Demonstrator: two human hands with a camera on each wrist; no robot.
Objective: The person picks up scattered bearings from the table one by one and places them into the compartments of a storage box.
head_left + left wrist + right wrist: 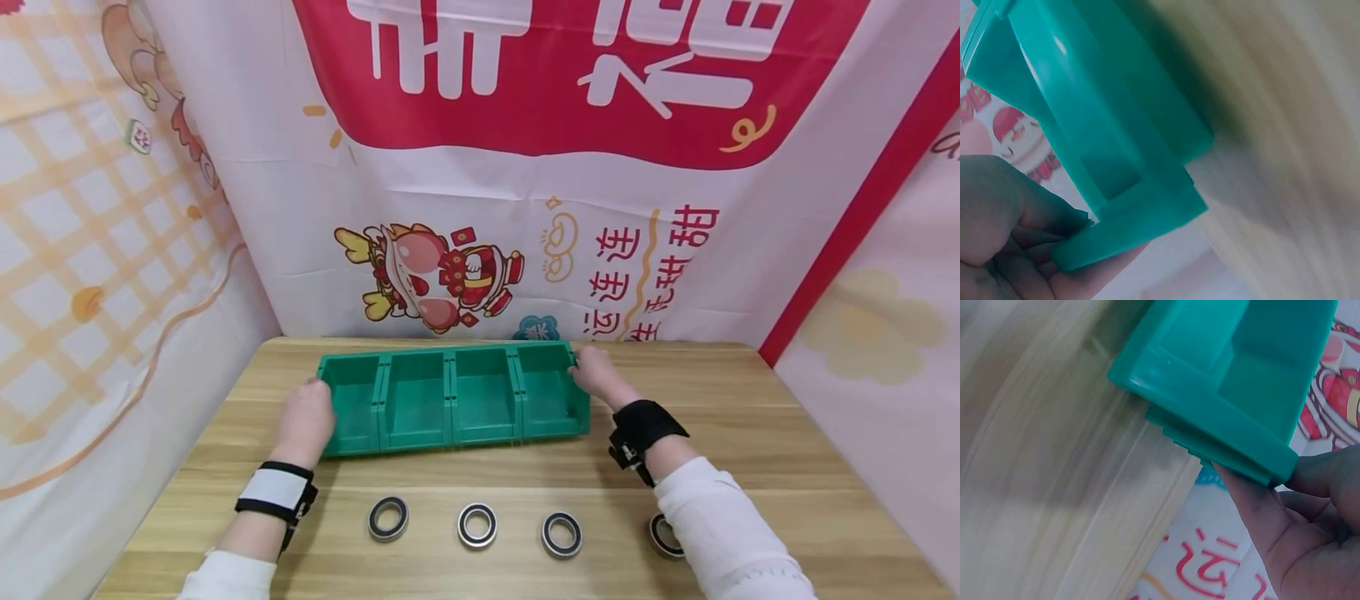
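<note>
A row of joined green plastic bins (pixel 451 396) stands toward the back of the table, its several compartments bare inside. My left hand (pixel 306 422) grips the left end; in the left wrist view the thumb and fingers of this hand (pixel 1016 234) pinch the edge of the end bin (pixel 1129 134). At the far right corner, my right hand (pixel 594 372) holds the other end. The right wrist view shows the thumb and fingers of that hand (pixel 1310 528) pinching the rim of the end bin (pixel 1204 403).
Several ring bearings lie in a row in front of the bins: a left one (pixel 387 518), two middle ones (pixel 477 526) (pixel 561 535), and one partly hidden by the right sleeve (pixel 663 537). A printed cloth (pixel 465 192) hangs behind the wooden table (pixel 450 575).
</note>
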